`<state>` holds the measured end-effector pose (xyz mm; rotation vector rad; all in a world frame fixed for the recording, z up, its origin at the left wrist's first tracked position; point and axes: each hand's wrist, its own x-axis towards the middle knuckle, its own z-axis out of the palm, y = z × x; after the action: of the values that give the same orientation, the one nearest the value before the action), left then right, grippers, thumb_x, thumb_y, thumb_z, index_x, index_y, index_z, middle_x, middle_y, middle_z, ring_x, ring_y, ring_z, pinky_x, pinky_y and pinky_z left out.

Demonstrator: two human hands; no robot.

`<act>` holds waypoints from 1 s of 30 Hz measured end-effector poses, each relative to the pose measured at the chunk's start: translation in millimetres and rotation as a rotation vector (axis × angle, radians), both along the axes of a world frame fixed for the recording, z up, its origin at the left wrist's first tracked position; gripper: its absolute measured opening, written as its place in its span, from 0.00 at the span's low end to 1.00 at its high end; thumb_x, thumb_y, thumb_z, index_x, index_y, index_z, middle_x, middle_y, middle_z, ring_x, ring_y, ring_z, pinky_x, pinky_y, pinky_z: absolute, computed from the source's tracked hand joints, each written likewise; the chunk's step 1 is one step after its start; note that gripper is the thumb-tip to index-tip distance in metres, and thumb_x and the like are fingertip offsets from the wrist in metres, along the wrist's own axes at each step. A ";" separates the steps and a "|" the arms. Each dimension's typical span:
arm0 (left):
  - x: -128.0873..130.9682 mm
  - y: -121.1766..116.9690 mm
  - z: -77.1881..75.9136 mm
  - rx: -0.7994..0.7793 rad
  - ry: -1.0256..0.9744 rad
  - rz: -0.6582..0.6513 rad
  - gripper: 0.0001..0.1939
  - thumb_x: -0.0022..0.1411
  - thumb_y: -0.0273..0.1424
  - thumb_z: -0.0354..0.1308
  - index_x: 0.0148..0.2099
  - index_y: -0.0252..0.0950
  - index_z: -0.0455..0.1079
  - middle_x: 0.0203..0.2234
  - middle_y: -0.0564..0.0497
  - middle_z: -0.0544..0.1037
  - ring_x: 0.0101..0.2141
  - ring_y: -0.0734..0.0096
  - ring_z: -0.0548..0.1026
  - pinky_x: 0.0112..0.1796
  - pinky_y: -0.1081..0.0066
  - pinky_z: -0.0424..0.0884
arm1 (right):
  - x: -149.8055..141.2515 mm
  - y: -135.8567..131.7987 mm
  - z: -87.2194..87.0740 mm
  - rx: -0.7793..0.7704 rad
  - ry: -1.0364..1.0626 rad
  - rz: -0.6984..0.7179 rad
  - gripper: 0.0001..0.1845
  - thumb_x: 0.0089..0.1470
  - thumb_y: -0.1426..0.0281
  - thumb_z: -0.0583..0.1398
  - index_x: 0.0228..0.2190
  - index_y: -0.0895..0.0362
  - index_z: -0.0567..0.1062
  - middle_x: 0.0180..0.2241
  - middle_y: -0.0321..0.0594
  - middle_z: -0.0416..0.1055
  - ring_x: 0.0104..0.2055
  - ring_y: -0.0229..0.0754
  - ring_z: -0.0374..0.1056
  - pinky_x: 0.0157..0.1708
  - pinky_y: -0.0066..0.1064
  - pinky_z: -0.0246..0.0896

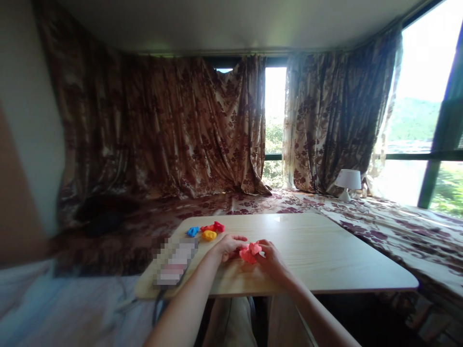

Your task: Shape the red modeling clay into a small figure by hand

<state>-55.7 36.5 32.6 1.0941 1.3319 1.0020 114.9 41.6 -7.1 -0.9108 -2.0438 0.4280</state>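
A crumpled, ruffled pink piece [249,252] is between my two hands, just above the near middle of the small wooden-topped table [318,250]. Whether it is paper, cloth or something else I cannot tell. My right hand [272,259] pinches its right side, where a small white spot shows by the fingertips. On the left edge of the piece, my left hand [227,247] is closed with its lower fingers, while an upper finger stretches out to the right. Beyond my left hand lie similar crumpled pieces: blue [193,232], yellow [209,235] and red [217,226].
A blurred-out phone-like slab [177,262] lies at the table's left, with a dark cable [157,303] running off the near edge. A white lamp [347,182] stands on the flower-patterned cover behind right. Patterned curtains [173,125] hang in front of the windows.
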 end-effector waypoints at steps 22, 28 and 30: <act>-4.5 -4.8 -2.4 0.047 0.140 0.024 0.13 0.45 0.26 0.62 0.36 0.30 0.71 0.18 0.51 0.75 0.18 0.74 0.71 0.23 0.72 0.69 | -9.1 4.7 -2.2 0.019 -0.048 -0.075 0.11 0.51 0.69 0.56 0.28 0.55 0.79 0.35 0.41 0.73 0.41 0.44 0.65 0.41 0.32 0.58; -3.9 -7.3 -8.1 0.321 0.269 0.164 0.08 0.46 0.25 0.59 0.33 0.31 0.74 0.28 0.46 0.78 0.33 0.67 0.75 0.35 0.70 0.70 | -15.0 5.1 4.0 0.024 -0.086 -0.102 0.11 0.52 0.67 0.56 0.27 0.54 0.79 0.33 0.41 0.73 0.39 0.44 0.66 0.39 0.31 0.58; -3.2 -11.3 -14.0 0.426 0.291 0.173 0.08 0.49 0.26 0.58 0.34 0.32 0.76 0.34 0.46 0.78 0.38 0.66 0.73 0.41 0.71 0.68 | -15.6 4.8 6.9 0.027 -0.093 -0.091 0.11 0.52 0.67 0.56 0.26 0.54 0.79 0.31 0.40 0.72 0.38 0.43 0.66 0.39 0.31 0.58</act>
<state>-58.9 25.3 18.6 1.5083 1.5031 1.3339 99.3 46.4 -0.2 -1.0197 -2.0778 0.3138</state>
